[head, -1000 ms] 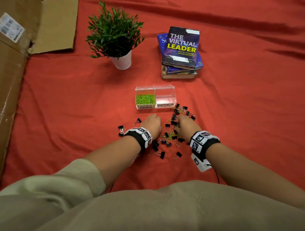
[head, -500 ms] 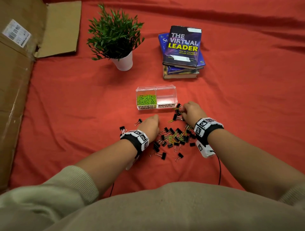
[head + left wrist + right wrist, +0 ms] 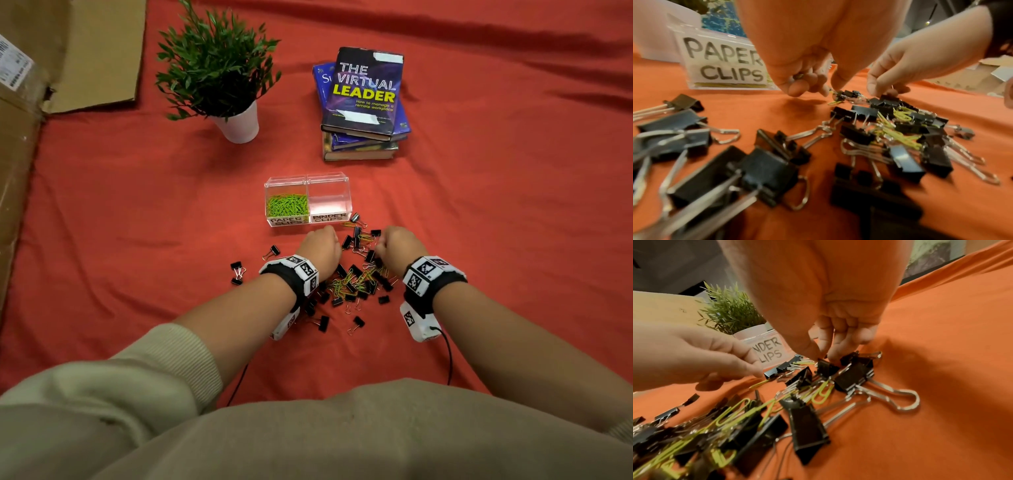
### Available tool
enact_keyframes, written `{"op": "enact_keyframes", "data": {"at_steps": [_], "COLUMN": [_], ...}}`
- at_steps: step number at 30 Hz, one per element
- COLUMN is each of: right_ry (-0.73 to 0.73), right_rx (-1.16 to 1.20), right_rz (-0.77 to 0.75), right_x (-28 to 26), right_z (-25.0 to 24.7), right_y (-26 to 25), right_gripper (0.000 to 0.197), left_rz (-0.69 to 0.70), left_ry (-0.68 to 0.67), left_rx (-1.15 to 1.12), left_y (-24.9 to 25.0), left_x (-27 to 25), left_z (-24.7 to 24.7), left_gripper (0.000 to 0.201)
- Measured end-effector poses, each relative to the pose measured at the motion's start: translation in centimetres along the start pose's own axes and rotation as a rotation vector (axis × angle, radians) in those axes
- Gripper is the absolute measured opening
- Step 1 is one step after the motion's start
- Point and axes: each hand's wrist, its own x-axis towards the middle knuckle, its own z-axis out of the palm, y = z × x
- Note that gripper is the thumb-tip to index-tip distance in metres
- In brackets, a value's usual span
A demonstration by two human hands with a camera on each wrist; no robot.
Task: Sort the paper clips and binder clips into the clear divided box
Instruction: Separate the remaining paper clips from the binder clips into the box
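**Tangled clips risk landing in the wrong compartment**

The right hand (image 3: 835,344) pinches a small black metal binder clip (image 3: 826,369) at the far edge of the mixed pile (image 3: 356,277). The left hand (image 3: 807,81) has its fingers curled, something small showing between them, though I cannot tell what.

A thin green wire paper clip (image 3: 823,391) lies hooked among the binder clips' silver handles, so lifting 1 could likely drag another along.

The clear plastic divided box (image 3: 329,178), just beyond both hands on the red cloth (image 3: 496,222), runs its long axis left to right. Its labels face the person: green paper clips fill the left compartment, and the right looks empty.
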Motion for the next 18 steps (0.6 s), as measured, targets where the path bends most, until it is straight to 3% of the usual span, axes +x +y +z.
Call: {"op": "enact_keyframes", "data": {"at_steps": [3, 7, 12, 16, 18], "right_ry": [0.082, 0.125, 0.141, 0.148, 0.144], "right_rx": [0.021, -0.045, -0.095, -0.17, -0.182], "right_rz": [-0.086, -0.174, -0.229, -0.333, -0.355], "right_x": [-0.2, -0.2, 0.4, 0.5, 0.2], "right_z": [0.0, 0.3, 0.5, 0.5, 0.8], "right_y": [0.2, -0.4, -1.0, -1.0, -1.0], "right_gripper": [0.011, 0.022, 0.026, 0.018, 0.017], "left_rz": [0.045, 0.076, 0.044, 0.024, -0.012], "left_ry": [0.0, 0.003, -0.045, -0.044, -0.02], "left_rx": [0.082, 0.144, 0.163, 0.112, 0.001], "left_y": [0.0, 0.2, 0.3, -0.6, -1.0], "left_x": [0.2, 0.5, 0.4, -0.7, -1.2], "left_z": [0.7, 0.9, 0.9, 0.6, 0.1], "left_gripper": [0.02, 0.021, 0.021, 0.022, 0.013]}}
